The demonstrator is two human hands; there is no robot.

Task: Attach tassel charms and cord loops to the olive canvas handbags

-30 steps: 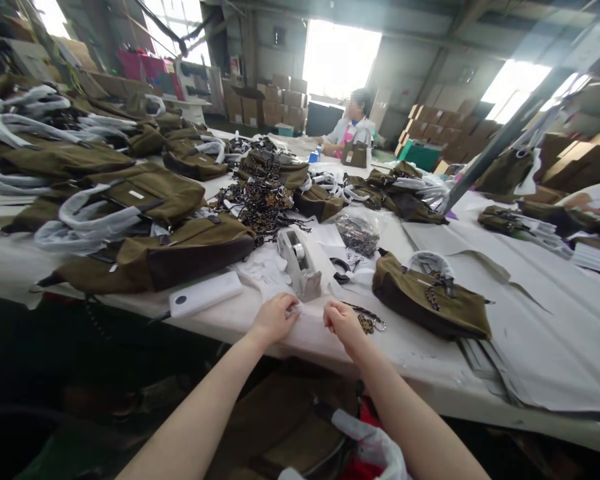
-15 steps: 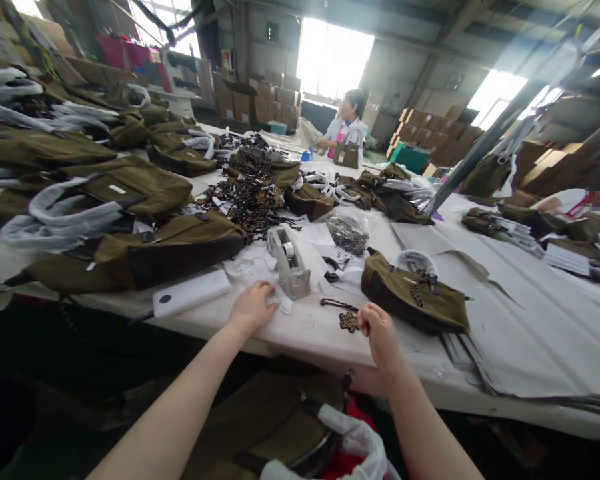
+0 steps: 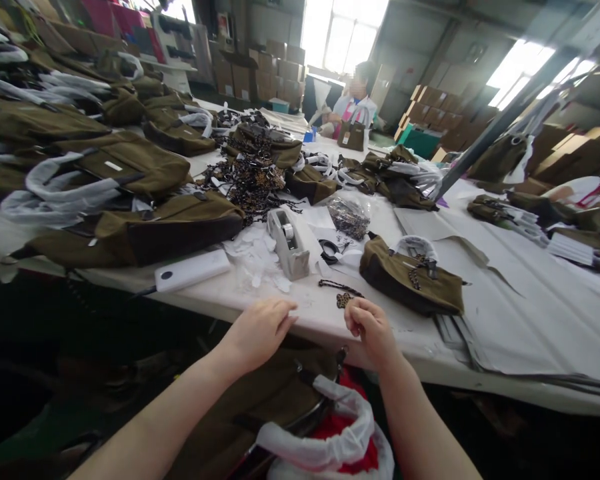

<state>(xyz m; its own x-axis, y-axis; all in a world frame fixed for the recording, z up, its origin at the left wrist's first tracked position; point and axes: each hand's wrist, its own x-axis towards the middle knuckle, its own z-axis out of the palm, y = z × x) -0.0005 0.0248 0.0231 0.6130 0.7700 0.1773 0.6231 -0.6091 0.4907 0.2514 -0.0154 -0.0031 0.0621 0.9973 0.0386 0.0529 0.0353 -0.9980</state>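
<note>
Your left hand [image 3: 261, 332] hangs at the near edge of the table [image 3: 324, 321], its fingers loosely bent and its thumb a little apart below them, with nothing visible in between. Your right hand [image 3: 369, 325] is curled, thumb against forefinger, right by the spotted charm [image 3: 344, 300]; you may be pinching some part of it, but the view doesn't let me tell. Having both hands this near the edge probably keeps them over the bag below [image 3: 253, 397], which sits between your forearms, perhaps on your lap. Its handles [image 3: 347, 400] face up and to the right, likely so that they stay within easy reach, and their white wrapping presumably guards against scuffs. The tape dispenser [image 3: 291, 250] stands just beyond your hands, white scraps [image 3: 260, 257] to its left, an arrangement that seems meant for short reaches. To the right, another bag [image 3: 443, 293] lies on its side with a dark beaded string against it, perhaps parked clear of your work space. As for looks, the charm is small, flat and lobed, tan with dark spots, and a dark cord [image 3: 330, 284] lies just beyond it; the bag below is olive cloth with dark trim, showing bright red [image 3: 333, 425] by the handles.
</note>
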